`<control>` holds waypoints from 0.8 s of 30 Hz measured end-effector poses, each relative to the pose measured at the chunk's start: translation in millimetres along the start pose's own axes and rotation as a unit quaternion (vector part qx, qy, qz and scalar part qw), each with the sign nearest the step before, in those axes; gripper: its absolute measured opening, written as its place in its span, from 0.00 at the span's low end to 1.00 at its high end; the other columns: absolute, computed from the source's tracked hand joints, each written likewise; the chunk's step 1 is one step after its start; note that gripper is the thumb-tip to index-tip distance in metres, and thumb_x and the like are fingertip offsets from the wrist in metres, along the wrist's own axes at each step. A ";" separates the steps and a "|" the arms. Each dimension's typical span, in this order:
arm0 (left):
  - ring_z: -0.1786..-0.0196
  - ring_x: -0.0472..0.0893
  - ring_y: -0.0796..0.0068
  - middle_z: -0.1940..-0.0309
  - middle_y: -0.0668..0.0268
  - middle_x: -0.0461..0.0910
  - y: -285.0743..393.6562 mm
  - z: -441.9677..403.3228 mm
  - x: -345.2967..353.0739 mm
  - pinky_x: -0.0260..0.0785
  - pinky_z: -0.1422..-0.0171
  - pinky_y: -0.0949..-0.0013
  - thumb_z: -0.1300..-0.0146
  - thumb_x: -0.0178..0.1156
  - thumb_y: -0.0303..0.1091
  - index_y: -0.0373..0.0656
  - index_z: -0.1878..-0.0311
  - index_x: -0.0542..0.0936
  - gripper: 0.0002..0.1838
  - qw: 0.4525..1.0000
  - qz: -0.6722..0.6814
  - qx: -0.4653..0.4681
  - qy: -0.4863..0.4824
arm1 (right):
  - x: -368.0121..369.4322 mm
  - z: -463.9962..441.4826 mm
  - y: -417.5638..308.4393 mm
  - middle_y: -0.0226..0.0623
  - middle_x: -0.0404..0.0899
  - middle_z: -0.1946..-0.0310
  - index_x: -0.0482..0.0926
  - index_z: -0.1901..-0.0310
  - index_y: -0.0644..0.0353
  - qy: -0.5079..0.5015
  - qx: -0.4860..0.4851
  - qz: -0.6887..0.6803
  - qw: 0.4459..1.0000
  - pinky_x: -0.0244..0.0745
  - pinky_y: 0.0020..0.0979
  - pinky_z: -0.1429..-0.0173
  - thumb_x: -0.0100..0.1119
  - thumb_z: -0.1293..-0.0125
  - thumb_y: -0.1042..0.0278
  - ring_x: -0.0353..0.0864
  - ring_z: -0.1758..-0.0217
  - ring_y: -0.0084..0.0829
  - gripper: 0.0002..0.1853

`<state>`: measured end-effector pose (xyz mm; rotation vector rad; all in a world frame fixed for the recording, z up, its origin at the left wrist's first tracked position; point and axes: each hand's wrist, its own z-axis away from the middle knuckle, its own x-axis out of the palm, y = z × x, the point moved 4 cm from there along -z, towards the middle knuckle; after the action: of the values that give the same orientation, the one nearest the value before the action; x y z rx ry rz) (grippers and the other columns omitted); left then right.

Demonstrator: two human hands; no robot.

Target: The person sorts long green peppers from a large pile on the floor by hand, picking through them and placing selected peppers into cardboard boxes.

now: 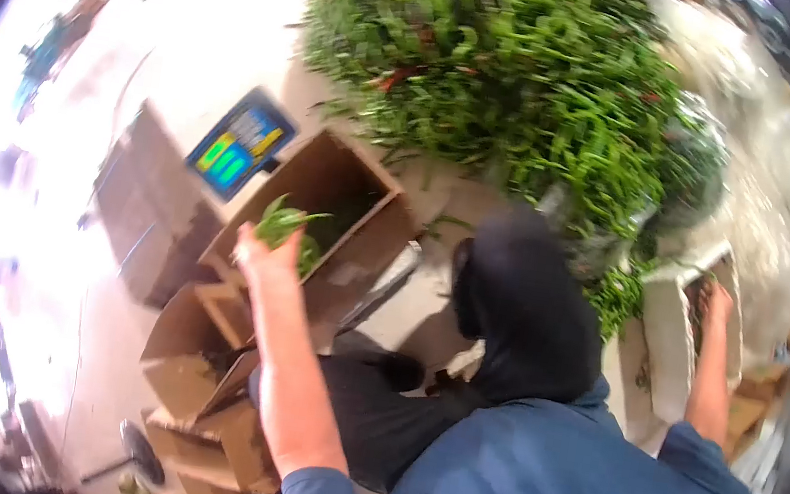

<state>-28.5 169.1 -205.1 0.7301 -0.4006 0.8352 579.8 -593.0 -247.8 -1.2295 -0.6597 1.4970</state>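
Note:
Over the edge of an open cardboard box (386, 207), my left hand (271, 255) holds a bunch of green peppers (283, 221). More green lies inside that box, partly in shadow. On the right, my right hand (717, 300) reaches to the upper part of a white container (667, 336); its fingers are partly hidden by the rim and blurred, and dark contents show beside them. A large heap of green peppers (501, 70), with a few red ones, lies on the floor ahead.
A scale display (243, 143) stands at the box's left, beside a closed cardboard box (153, 208). Smaller open cartons (203, 321) are at the lower left. Clear plastic sheeting (751, 156) lies right of the heap. My bent knee (519, 295) is between the containers.

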 end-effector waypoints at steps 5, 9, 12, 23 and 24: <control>0.24 0.60 0.42 0.27 0.50 0.66 36.9 -37.7 -27.7 0.56 0.25 0.27 0.25 0.45 0.42 0.40 0.26 0.64 0.28 0.968 0.010 -0.135 0.213 | -29.7 38.2 -27.5 0.28 0.81 0.69 0.80 0.59 0.56 0.026 -0.002 -0.099 0.995 0.72 0.23 0.71 0.60 0.29 0.64 0.79 0.72 0.22 0.06; 0.25 0.61 0.45 0.27 0.54 0.65 63.9 -64.3 -49.1 0.62 0.27 0.31 0.30 0.54 0.40 0.44 0.27 0.68 0.29 0.990 -0.064 -0.058 0.114 | -109.3 18.2 -14.0 0.33 0.82 0.67 0.80 0.55 0.59 0.089 0.025 -0.173 0.981 0.76 0.28 0.69 0.60 0.28 0.63 0.82 0.69 0.28 0.09; 0.28 0.66 0.48 0.28 0.52 0.66 64.4 -28.7 -19.4 0.68 0.32 0.38 0.35 0.62 0.42 0.43 0.28 0.69 0.33 0.976 -0.172 0.105 0.086 | -179.1 -16.8 26.1 0.38 0.85 0.64 0.81 0.54 0.61 0.159 0.040 -0.217 0.962 0.81 0.35 0.63 0.60 0.31 0.65 0.86 0.64 0.33 0.10; 0.42 0.81 0.62 0.42 0.59 0.75 -25.5 108.9 73.0 0.76 0.42 0.64 0.27 0.55 0.26 0.37 0.35 0.68 0.19 0.866 -0.362 0.315 -0.143 | 212.5 177.8 -94.8 0.55 0.61 0.26 0.54 0.24 0.64 -0.154 -0.441 0.356 0.809 0.59 0.43 0.21 0.75 0.49 0.52 0.60 0.22 0.49 0.55; 0.44 0.81 0.65 0.42 0.60 0.75 -33.2 107.2 72.0 0.75 0.44 0.66 0.26 0.55 0.27 0.38 0.36 0.70 0.18 0.865 -0.368 0.296 -0.167 | 247.3 184.8 -104.6 0.56 0.62 0.27 0.54 0.24 0.63 -0.144 -0.488 0.352 0.786 0.59 0.44 0.21 0.76 0.49 0.47 0.60 0.23 0.52 0.57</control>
<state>37.5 114.5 -102.9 1.4963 -0.1301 0.0729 463.8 -295.2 -184.0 -2.2313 -1.3949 2.0623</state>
